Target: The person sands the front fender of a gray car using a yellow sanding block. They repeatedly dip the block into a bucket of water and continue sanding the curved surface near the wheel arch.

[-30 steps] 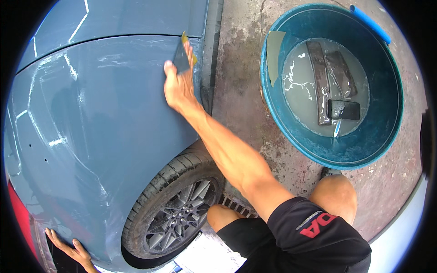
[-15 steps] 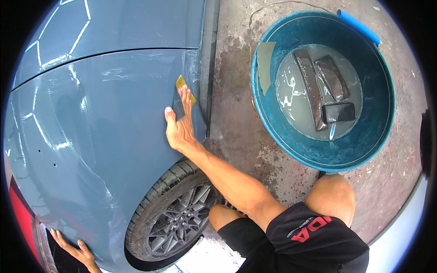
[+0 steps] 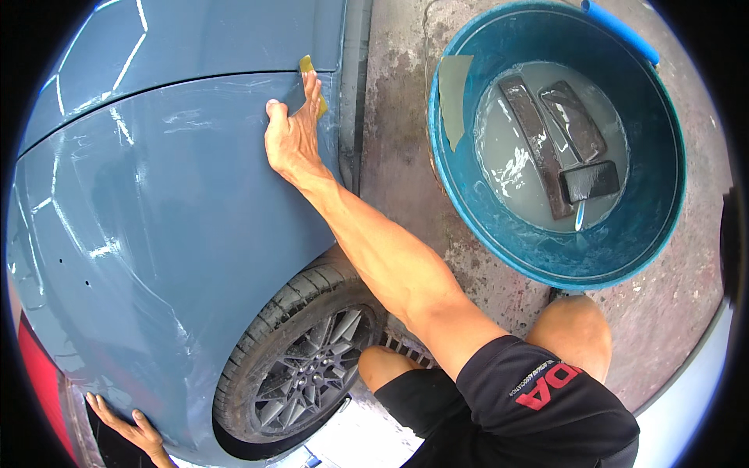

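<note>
My right hand presses a piece of yellow-edged sandpaper flat against the grey-blue car fender. Its fingers lie together over the sheet, close to the panel seam, with the thumb held out to the side. Part of the sheet is hidden under the fingers. At the lower left, my left hand lies with fingers apart on the edge of the bodywork and holds nothing. Whitish streaks mark the fender's surface. Below my right forearm is the front wheel.
A teal tub of cloudy water stands on the concrete floor to the right. Inside lie a long dark block, a wider one and a small black one. A grey-green sheet clings to its wall; a blue tube rests at the rim.
My right hand has slid the sandpaper farther up the fender, so that the sheet's tip now reaches past the panel seam. The left hand stays in place.
</note>
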A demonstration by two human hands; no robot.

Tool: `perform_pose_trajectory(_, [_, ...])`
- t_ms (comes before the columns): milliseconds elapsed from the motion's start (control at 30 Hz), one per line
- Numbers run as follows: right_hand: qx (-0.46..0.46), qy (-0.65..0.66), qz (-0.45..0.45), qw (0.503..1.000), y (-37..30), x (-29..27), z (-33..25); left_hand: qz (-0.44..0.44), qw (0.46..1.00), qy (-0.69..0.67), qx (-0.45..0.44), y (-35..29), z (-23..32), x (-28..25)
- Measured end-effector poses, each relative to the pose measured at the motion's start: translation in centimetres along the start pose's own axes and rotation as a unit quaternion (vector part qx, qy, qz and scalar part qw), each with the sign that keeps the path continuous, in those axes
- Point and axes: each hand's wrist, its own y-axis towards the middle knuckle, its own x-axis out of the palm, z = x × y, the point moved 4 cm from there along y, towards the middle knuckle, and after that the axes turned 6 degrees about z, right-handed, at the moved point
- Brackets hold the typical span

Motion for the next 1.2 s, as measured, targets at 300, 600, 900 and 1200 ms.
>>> perform_pose_trajectory(300, [0.036, -0.074, -0.04, 0.996, -4.4, 0.0, 3.6, 0.007, 1.0, -0.007, 0.001, 0.1, 0.3, -0.1])
perform_pose_trajectory(600, [0.086, -0.104, -0.038, 0.99, -13.2, -1.5, 7.2, 0.008, 1.0, -0.005, 0.001, 0.1, -0.1, 0.0])
perform_pose_trajectory(900, [0.113, -0.092, -0.03, 0.989, -17.5, -2.1, 8.5, 0.011, 1.0, -0.008, 0.011, 0.5, 0.2, 0.6])
perform_pose_trajectory(1200, [0.112, -0.068, -0.036, 0.991, -13.8, -2.8, 5.8, 0.011, 1.0, -0.011, 0.012, 0.5, 0.5, 0.4])
